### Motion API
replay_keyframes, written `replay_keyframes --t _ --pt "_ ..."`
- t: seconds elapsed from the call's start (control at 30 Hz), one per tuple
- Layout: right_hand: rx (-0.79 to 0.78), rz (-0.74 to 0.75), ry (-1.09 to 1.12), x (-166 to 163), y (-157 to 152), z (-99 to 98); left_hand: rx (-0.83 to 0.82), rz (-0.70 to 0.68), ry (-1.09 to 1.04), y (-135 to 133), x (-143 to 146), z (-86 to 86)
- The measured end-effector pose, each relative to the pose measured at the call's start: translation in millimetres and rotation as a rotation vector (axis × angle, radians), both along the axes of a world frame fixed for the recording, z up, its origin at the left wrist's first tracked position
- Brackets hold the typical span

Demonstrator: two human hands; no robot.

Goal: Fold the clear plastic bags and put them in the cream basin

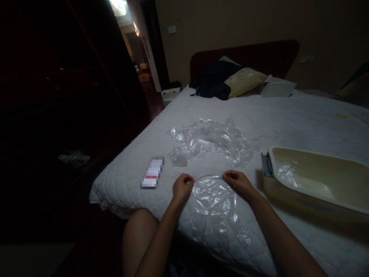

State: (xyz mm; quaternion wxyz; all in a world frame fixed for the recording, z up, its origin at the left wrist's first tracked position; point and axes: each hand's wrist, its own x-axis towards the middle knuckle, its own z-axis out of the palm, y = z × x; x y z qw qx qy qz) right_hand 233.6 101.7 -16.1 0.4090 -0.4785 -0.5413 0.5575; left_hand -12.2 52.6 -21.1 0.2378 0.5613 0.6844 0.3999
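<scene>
"What's furthest left on the white, quilted bed (123, 181)?"
"A pale rectangular object (152, 173) with a dark edge, its face blurred out."
"Next along?"
"The left hand (182, 187), thumb and fingers pinched on the far left corner of a clear, crinkled plastic sheet (215, 196)."
"Where's that sheet?"
"Spread over the bed's near edge, between the 2 hands. Just beyond it lies a loose heap of crumpled clear plastic (198, 143)."
"And the right hand (240, 184)?"
"Pinched on the sheet's far right corner, apart from the left."
"Furthest right?"
"A deep cream plastic tub (328, 167) with a grey side latch (267, 165); it holds some shiny clear plastic (288, 174)."
</scene>
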Motion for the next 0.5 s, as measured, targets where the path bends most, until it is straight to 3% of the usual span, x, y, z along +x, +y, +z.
replay_keyframes --t 0.5 --pt "0.201 0.037 -0.04 0.1 -0.3 -1.9 0.045 -0.049 -0.229 5.0 -8.5 -14.9"
